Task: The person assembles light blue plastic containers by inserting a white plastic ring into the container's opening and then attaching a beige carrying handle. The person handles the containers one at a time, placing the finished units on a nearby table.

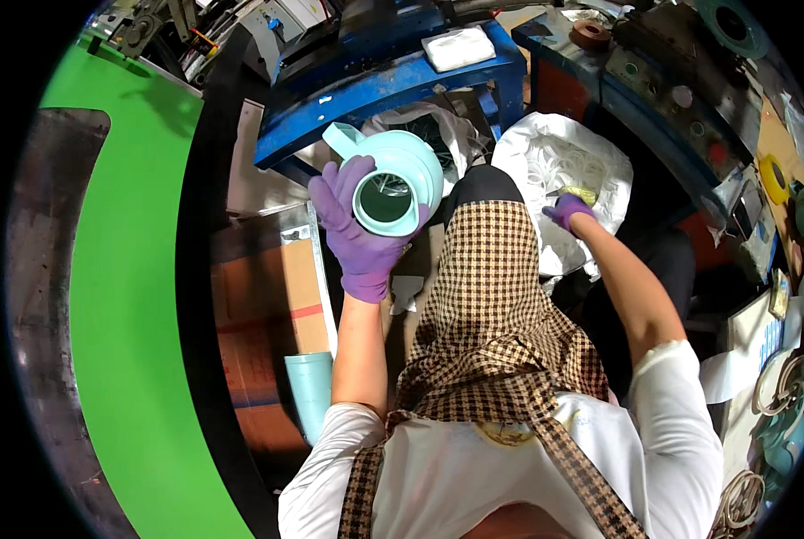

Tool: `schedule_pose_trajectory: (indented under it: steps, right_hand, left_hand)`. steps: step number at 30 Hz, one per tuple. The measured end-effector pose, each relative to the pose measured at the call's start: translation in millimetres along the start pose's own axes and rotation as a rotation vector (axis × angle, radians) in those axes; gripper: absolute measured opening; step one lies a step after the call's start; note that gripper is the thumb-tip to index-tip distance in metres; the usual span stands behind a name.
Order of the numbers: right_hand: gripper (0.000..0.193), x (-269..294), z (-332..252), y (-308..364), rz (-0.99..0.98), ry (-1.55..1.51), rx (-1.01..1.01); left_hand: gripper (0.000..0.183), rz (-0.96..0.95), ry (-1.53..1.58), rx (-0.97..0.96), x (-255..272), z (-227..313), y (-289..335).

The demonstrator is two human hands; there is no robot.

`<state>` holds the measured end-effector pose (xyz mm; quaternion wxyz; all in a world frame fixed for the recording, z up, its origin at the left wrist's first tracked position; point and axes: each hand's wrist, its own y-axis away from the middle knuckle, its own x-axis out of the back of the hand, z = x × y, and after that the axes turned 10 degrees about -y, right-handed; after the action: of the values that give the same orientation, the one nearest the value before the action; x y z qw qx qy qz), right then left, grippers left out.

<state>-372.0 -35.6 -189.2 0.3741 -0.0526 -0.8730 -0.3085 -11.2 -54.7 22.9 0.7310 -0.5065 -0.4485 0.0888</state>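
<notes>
My left hand [357,229], in a purple glove, grips a light teal plastic jug-like body [424,166] from its left side. Its round open mouth faces me, and a handle-like arm juts from its upper left. My right hand [570,211], gloved in the same purple, is at the white sack [508,235] on the right. The fingers look curled and partly hidden. Against them lies a small yellowish-green piece [581,193], its kind too small to tell. Thin whitish rings or strips [555,166] fill the sack.
A blue metal bench [375,90] stands ahead, bearing a folded white cloth [458,48]. Under it sits a plastic-lined container [465,135]. Cardboard boxes [258,296] and a teal cylinder [309,386] are at left. Teal parts [784,440] and yellow tape [773,178] lie at right.
</notes>
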Motion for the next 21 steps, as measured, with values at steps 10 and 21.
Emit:
schedule_pose_trajectory:
  steps: [10, 21]
  right_hand:
    - [0.056, -36, 34, -45, 0.228, -0.071, -0.095]
    - [0.014, 76, -122, 210, 0.135, -0.590, 1.140]
  left_hand:
    - [0.100, -0.135, 0.173, 0.146, 56, 39, 57]
    - [0.078, -0.143, 0.276, 0.079, 58, 44, 38]
